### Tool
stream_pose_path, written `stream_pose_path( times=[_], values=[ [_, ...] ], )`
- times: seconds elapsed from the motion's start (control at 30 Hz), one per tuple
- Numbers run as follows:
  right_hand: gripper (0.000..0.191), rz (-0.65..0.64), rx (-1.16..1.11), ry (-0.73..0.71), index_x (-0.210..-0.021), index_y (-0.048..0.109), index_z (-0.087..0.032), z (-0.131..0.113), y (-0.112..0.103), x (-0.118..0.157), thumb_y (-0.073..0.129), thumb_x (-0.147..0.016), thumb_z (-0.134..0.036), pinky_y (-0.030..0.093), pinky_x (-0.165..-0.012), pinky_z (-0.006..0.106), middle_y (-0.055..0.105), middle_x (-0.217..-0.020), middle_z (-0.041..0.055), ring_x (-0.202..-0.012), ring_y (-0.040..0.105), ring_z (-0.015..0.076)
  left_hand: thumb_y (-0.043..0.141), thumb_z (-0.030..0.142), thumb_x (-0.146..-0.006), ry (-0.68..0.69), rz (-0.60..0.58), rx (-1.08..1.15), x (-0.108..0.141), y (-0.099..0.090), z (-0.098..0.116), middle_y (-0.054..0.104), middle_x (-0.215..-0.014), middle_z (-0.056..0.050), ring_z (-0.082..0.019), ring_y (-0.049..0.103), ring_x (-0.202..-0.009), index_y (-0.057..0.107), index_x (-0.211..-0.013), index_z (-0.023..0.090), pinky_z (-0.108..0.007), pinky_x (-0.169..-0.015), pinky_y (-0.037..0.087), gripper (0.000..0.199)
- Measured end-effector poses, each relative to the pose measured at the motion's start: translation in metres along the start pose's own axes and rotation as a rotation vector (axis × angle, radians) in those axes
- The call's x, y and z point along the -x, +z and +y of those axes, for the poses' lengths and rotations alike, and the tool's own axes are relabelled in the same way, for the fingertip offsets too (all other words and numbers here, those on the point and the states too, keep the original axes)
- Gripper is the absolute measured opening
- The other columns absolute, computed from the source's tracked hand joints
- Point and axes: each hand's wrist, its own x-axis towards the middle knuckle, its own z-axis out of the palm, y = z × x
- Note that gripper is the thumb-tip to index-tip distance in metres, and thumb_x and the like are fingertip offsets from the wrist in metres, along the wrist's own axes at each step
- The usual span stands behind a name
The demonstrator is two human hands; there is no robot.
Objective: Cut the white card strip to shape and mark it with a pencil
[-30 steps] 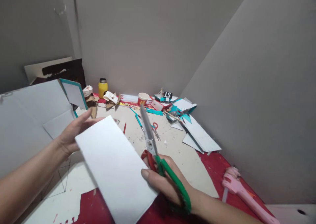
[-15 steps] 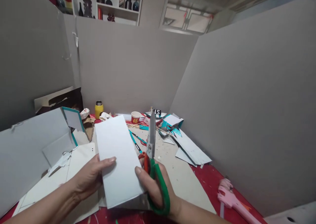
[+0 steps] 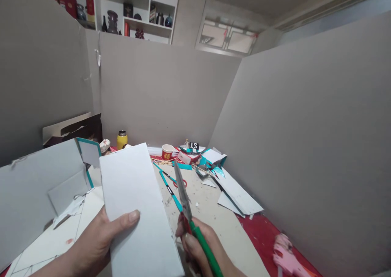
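Note:
A white rectangular card point(image 3: 137, 195) is held up at a tilt by my left hand point(image 3: 104, 236), its thumb flat across the face and its fingers hidden behind. Just right of the card, my right hand point(image 3: 201, 242) is wrapped round the handles of a pair of scissors point(image 3: 183, 191) with green and red grips. The blades point up and away, look nearly closed, and do not touch the card.
A yellow bottle point(image 3: 122, 139) and a red paper cup point(image 3: 168, 152) stand at the back. Teal strips point(image 3: 171, 191) and white card scraps point(image 3: 238, 191) lie on the table. A pink glue gun point(image 3: 287, 254) is at the right; a folded white box point(image 3: 39, 191) stands left.
The card has come nearer and moved left in my left hand. My right hand has let go of its edge, and the scissors have tilted to the left and lower.

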Motion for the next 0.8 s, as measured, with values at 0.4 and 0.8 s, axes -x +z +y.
stream_pose_path(
  times=[0.4,0.8],
  values=[
    [0.061,-0.126,0.152,0.079,-0.089,0.061,-0.017,0.036,0.009,0.003,0.049,-0.075,-0.074,0.042,-0.058,0.026,0.053,-0.064,0.0012,-0.06,0.048,0.0169,0.079,0.039,-0.072,-0.014,0.047,0.032,0.006,0.019,0.017,0.076,-0.108,-0.014,-0.034,0.074,-0.082,0.031,-0.147,0.021,-0.042,-0.071,0.058,0.091],
    [0.081,-0.121,0.014,0.119,-0.105,0.067,-0.012,0.032,0.014,0.008,0.043,-0.075,-0.083,0.05,-0.07,0.032,0.062,-0.067,0.0065,-0.064,0.056,0.0211,0.076,0.045,-0.073,0.002,-0.007,-0.022,-0.011,0.019,0.005,0.078,-0.1,-0.013,-0.032,0.073,-0.082,0.06,-0.121,0.014,-0.038,-0.071,0.057,0.06]
  ],
)
